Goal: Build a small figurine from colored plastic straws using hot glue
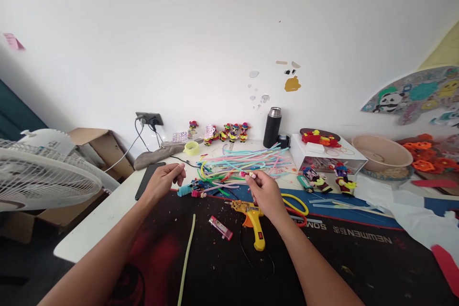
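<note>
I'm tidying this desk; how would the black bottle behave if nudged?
The bottle could tip fairly easily, being tall and narrow. Its round body would probably roll once down. The metallic top hints at a rigid shell.

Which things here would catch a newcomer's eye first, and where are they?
The yellow plastic glue gun likely draws the eye first, on the dark mat beside the right hand. Beyond it, a tangle of pastel fuzzy stems spreads across the white table. At the left edge looms a large white fan.
</note>
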{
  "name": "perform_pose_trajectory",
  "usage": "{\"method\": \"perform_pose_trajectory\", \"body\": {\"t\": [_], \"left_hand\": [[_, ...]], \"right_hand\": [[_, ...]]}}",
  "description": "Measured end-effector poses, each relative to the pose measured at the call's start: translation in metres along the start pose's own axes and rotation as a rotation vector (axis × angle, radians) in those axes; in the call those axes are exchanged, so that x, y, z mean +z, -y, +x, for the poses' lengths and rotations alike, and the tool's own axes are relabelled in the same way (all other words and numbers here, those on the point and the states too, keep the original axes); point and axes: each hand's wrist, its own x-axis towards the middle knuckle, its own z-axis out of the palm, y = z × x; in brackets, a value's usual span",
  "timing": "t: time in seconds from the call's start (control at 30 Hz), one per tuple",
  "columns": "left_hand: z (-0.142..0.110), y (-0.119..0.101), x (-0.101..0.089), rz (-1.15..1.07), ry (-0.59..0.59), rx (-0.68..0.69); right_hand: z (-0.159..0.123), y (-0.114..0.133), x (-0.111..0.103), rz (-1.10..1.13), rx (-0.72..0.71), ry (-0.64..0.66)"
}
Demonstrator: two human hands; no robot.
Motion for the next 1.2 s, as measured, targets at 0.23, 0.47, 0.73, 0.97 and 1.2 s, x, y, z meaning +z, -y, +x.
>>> {"method": "perform_pose_trajectory", "body": {"t": [0.23, 0.47, 0.73, 0.97, 1.2], "left_hand": [[0.001, 0.031, -0.006, 0.401, 0.101, -0.004], [0.001, 0.041, -0.012, 0.448, 0.241, -0.023], [-0.001, 0.041, -0.013, 0.465, 0.308, -0.036], [-0.007, 0.033, -0.013, 0.386, 0.312, -0.106], [-0.018, 0.035, -0.021, -0.079, 0.141, -0.211]], "right_hand": [[0.000, -0.002, -0.001, -0.039, -0.021, 0.006], [0.000, 0.000, 0.001, -0.056, -0.027, 0.006], [-0.001, -0.001, 0.001, -0.114, -0.040, 0.025], [-0.002, -0.003, 0.002, -0.140, -0.055, 0.028], [-0.001, -0.002, 0.002, -0.144, -0.061, 0.021]]}}
